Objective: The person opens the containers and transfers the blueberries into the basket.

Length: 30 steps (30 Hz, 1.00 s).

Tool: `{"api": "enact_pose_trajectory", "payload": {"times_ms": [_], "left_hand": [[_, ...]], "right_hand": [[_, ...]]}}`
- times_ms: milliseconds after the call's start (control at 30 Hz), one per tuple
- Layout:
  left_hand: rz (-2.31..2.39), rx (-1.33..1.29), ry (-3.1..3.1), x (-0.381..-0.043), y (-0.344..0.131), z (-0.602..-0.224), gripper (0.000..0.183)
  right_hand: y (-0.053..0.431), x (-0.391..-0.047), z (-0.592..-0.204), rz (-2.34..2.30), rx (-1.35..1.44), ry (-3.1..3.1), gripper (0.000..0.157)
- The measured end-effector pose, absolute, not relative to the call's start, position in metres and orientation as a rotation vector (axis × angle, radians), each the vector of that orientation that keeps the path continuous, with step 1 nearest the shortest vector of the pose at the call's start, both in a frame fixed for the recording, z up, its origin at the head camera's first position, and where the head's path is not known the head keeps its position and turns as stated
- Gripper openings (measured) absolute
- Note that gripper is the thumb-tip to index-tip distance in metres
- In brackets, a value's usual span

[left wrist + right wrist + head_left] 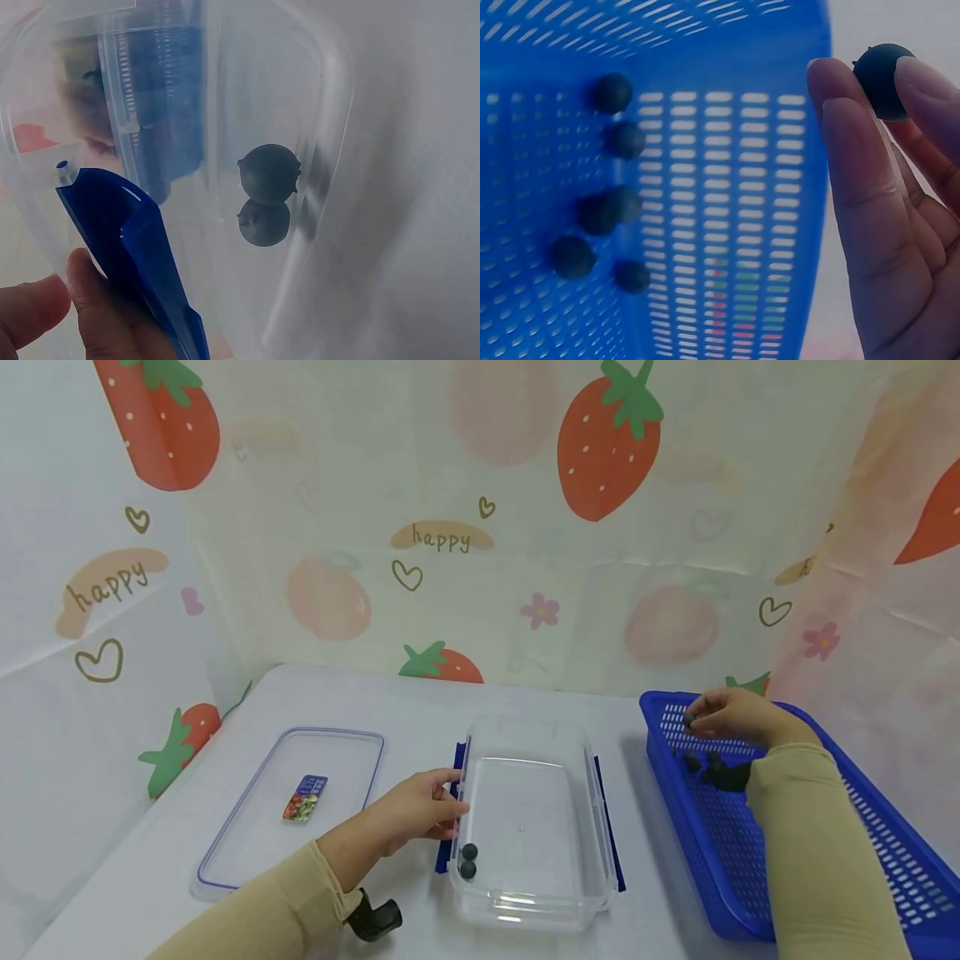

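Observation:
My right hand (738, 717) pinches a small dark ball (881, 84) between thumb and fingertips, above the far end of a blue plastic basket (686, 852). Tiny nubs show on the ball's surface. Several similar balls (571, 257) lie in the basket, partly behind the right wrist in the head view. My left hand (416, 810) grips the left rim of a clear plastic box (532, 902), thumb at the inner side and fingers outside by a blue side latch (142, 240). Inside the box, two dark balls (270, 175) touch each other near the front left corner.
Left of the box lies a clear lid (240, 852) with a blue seal and a printed label (305, 799). A black curved object (375, 918) sits by the left sleeve. Strawberry-patterned sheets (330, 468) stand round the white table (420, 718).

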<state>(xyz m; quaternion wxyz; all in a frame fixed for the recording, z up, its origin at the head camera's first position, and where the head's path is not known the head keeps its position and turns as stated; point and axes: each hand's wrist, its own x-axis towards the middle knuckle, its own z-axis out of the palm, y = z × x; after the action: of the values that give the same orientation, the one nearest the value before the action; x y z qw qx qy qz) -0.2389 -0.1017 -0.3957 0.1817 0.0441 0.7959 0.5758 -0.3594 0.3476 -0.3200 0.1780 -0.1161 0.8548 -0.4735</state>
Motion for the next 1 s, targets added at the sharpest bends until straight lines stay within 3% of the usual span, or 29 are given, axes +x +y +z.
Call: {"api": "enact_pose_trajectory", "payload": {"times_ms": [233,667,1000], "left_hand": [[1.625,0.120,2.248,-0.239,-0.102,-0.396,0.061],[1.623,0.124,2.241,-0.241,-0.103,-0.399,0.061],[1.626,0.115,2.242,-0.239,-0.102,-0.397,0.060]], "right_hand": [[0.351,-0.363,-0.328,-1.321,-0.277,2.392,0.024],[0.349,-0.359,-0.321,-1.350,-0.294,2.420,0.035],[0.285,-0.356,-0.296,-1.202,-0.496,2.511,0.038]]}}
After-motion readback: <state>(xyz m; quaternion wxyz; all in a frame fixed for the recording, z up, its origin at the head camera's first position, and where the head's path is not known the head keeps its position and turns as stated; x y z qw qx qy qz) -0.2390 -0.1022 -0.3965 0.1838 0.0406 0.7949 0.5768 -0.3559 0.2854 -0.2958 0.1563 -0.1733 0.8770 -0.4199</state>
